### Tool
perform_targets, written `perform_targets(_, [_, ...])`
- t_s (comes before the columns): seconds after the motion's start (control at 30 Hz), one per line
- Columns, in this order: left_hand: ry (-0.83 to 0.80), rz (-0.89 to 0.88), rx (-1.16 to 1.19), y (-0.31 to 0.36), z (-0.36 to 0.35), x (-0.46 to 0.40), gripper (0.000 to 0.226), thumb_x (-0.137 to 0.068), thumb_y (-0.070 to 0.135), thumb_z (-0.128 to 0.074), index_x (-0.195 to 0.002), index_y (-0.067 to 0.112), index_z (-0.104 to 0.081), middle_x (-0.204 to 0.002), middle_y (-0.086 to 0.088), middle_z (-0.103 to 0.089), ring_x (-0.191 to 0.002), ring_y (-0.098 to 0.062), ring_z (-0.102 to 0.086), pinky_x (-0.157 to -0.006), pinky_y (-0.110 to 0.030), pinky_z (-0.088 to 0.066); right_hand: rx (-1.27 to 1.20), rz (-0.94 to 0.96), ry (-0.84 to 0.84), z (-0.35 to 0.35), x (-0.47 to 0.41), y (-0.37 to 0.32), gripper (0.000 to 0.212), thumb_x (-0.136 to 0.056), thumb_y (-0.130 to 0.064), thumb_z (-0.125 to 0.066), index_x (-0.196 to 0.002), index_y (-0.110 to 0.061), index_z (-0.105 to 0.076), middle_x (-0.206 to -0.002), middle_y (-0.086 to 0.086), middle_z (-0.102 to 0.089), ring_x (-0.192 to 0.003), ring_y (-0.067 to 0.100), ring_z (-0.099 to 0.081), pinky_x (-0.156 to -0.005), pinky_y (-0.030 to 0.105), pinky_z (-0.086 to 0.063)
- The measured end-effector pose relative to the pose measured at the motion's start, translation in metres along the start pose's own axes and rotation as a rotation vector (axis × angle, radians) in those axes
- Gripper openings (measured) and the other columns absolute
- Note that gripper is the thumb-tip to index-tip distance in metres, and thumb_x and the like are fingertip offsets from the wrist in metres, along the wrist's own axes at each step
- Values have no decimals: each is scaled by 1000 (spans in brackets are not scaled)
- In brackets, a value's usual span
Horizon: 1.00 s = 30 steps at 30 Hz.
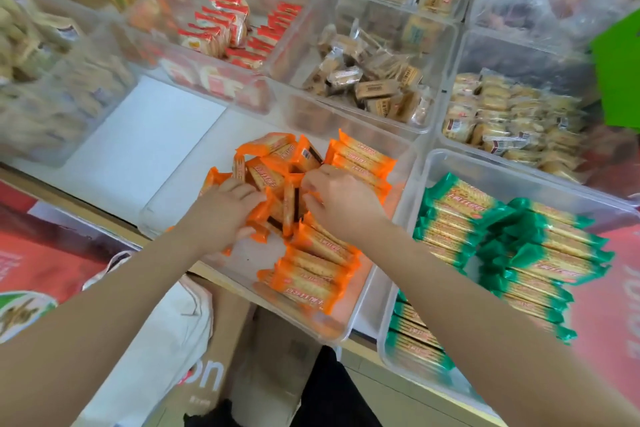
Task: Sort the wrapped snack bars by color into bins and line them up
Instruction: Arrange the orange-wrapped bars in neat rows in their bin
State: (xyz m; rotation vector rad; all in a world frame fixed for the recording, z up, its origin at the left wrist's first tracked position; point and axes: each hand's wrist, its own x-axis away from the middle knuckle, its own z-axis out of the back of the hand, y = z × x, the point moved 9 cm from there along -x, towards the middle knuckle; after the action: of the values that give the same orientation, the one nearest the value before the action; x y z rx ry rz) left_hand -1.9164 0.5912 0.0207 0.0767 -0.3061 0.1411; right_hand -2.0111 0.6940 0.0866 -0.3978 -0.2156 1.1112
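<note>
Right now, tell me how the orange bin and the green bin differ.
The orange bin holds orange-wrapped bars, the green bin green-wrapped bars. The orange bin's bars are partly lined up, with a loose jumble in the middle; the green bin's all lie in rows. Both hands, left and right, work in the orange bin, none in the green. Both bins are clear plastic.

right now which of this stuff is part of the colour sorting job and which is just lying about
Part of the job:
- orange bars, some lined up, some jumbled
- their clear bin
- green bars, in rows
- green bin
- left hand and right hand, both in the jumbled pile

Just lying about:
- red-wrapped biscuits
- brown-wrapped snacks
- white bag
</note>
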Motion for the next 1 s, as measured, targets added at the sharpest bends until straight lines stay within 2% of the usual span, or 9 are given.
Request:
perform_targets(0.13, [73,-72,-50,1,8,-1,76,-43,20,-91,-113,5,-63,-105,-16,-65,-94,-39,-61,-70,-50,-55,12,-119,-129,-28,-18,0,25,-94,-19,-44,-113,-7,-55,-113,11,-58,-105,30,-54,-77,40,-51])
perform_targets(0.3, [53,-87,-60,10,10,-18,79,-74,42,-72,-141,18,-37,-129,-10,-50,-115,-32,-46,-90,-41,-40,271,-212,-201,-55,-39,-4,27,-94,-12,-44,-120,-5,-47,-116,13,-59,-118,30,-42,-88,35,-39])
perform_targets(0.4, [-29,-47,-153,10,2,-30,73,-83,48,-58,-144,24,-25,-142,-4,-35,-128,-25,-32,-100,-36,-27,301,-244,-197,-58,-46,0,41,-90,-5,-46,-130,-5,-36,-116,14,-59,-118,31,-42,-88,36,-40])
perform_targets(0.5, [-52,-8,-89,6,1,-32,68,-82,51,-58,-140,26,-30,-137,1,-40,-127,-22,-32,-101,-34,-23,296,-233,-221,-59,-47,6,44,-93,-9,-44,-135,-11,-31,-118,13,-57,-118,32,-42,-79,36,-40])
perform_targets(0.57, [48,-18,46,3,12,-23,62,-79,44,-65,-133,24,-41,-132,0,-44,-126,-23,-35,-101,-36,-23,242,-250,-228,-58,-47,12,40,-96,-15,-42,-135,-14,-32,-120,12,-56,-118,31,-42,-73,37,-38])
perform_targets(0.67, [292,13,375,-15,38,7,53,-71,19,-74,-119,16,-53,-121,-5,-50,-109,-28,-50,-90,-40,-37,231,-269,-257,-60,-48,16,39,-97,-33,-42,-131,-14,-38,-124,11,-54,-120,30,-41,-78,39,-42])
perform_targets(0.73, [304,93,579,-29,43,25,47,-71,14,-67,-115,17,-51,-113,1,-47,-96,-22,-53,-80,-36,-45,299,-245,-295,-66,-49,11,44,-96,-43,-41,-131,-16,-40,-122,11,-56,-121,30,-40,-83,38,-42])
perform_targets(0.83, [290,182,695,-39,41,40,33,-74,14,-64,-103,20,-49,-92,8,-49,-79,-16,-52,-66,-18,-40,308,-261,-297,-69,-49,9,50,-93,-51,-42,-129,-17,-39,-112,12,-61,-117,30,-42,-83,36,-39])
perform_targets(1.0, [310,295,812,-53,31,53,21,-84,17,-65,-94,24,-48,-85,11,-56,-69,-5,-53,-54,-13,-37,106,-284,-51,-48,-37,10,24,-88,-31,-57,-103,-14,-50,-87,5,-59,-107,28,-44,-87,36,-32])
